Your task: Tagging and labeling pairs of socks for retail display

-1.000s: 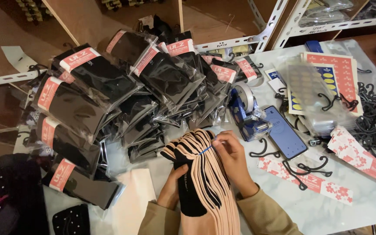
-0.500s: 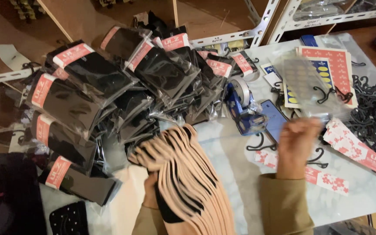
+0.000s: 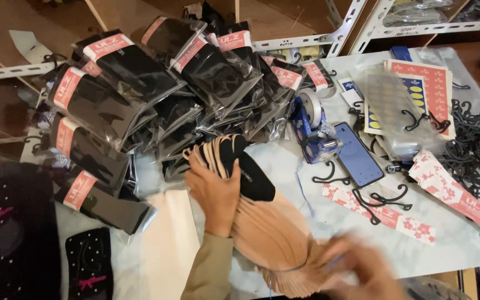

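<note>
A thick bundle of peach and black socks (image 3: 268, 222) lies fanned on the pale table (image 3: 445, 244) in front of me. My left hand (image 3: 213, 191) clasps the far end of the bundle from the left, thumb over a black sock (image 3: 251, 172) lying on top. My right hand (image 3: 362, 272) is blurred at the bundle's near end, by the bottom edge of the view; its grip is unclear. A thin blue band (image 3: 304, 195) lies on the table just right of the socks.
A heap of bagged black socks with pink labels (image 3: 140, 89) fills the far left. A blue tape dispenser (image 3: 313, 133), a phone (image 3: 358, 155), sticker sheets (image 3: 412, 94), pink label cards (image 3: 456, 194) and black plastic hooks (image 3: 479, 150) lie to the right. Dark bow socks (image 3: 87, 266) sit at lower left.
My right hand left the blue band at the bundle's top, swung out toward the phone, then came back to the near end. The bundle has turned and fanned out; my left hand moved onto its far end.
</note>
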